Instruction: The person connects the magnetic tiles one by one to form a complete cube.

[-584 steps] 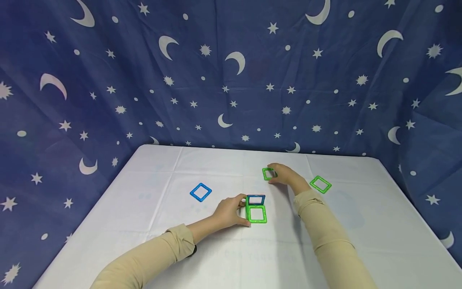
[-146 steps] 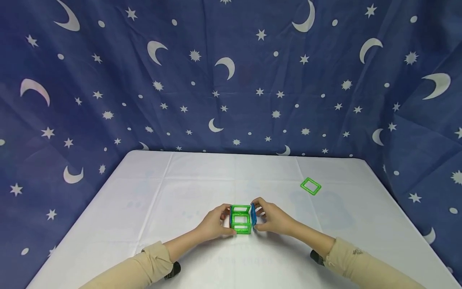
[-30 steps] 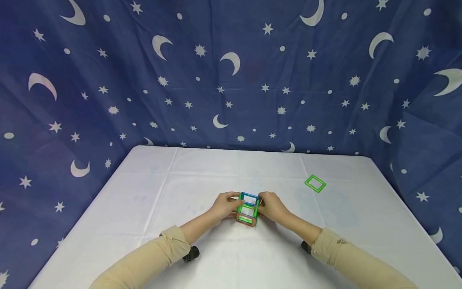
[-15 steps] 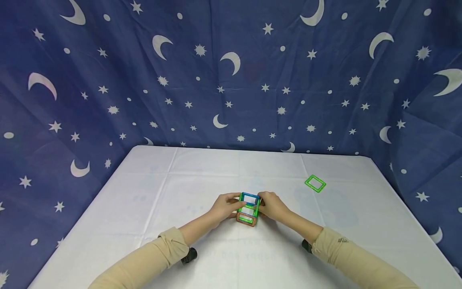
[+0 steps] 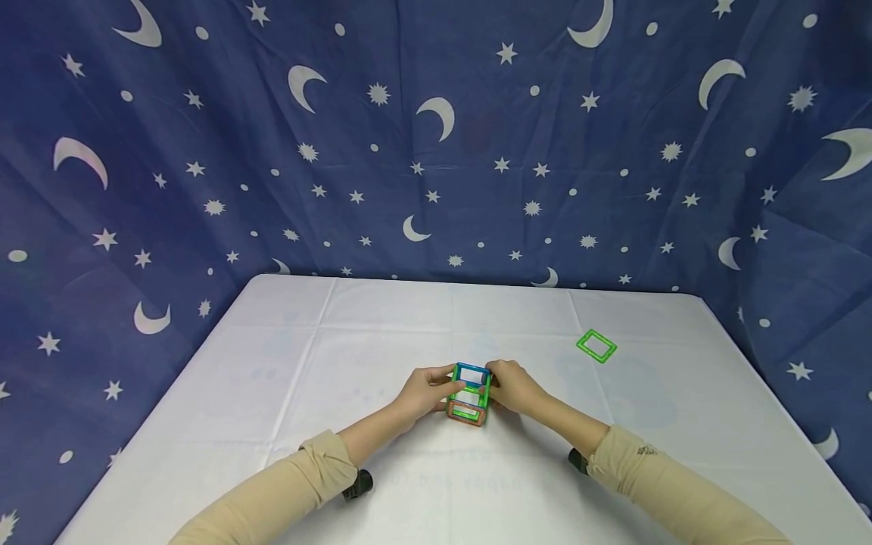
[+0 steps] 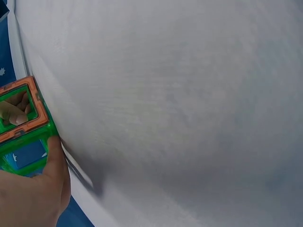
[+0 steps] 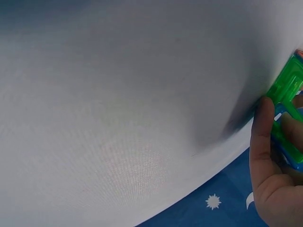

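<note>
Between both hands is a small box of magnetic tiles (image 5: 468, 406), made of square frames in green, blue and orange. It is slightly turned, with the orange tile (image 6: 43, 109) on its near side and a blue one at the top. My left hand (image 5: 417, 397) grips the box's left side, its thumb over the front. On the right side, my right hand (image 5: 519, 390) holds it with curled fingers. In the right wrist view a green tile (image 7: 285, 87) of the box lies against the fingertips. Part of the far side is hidden by the hands.
A loose green square tile (image 5: 596, 346) lies flat on the white tablecloth (image 5: 368, 325), to the right and farther back. Behind the table hangs a dark blue curtain (image 5: 477, 204) with moons and stars.
The loose blue tile and one green tile, apart 19.5 seconds ago, no longer lie loose. Since 4.9 seconds ago the box has been turned, showing its orange tile. The last second shows barely any movement.
</note>
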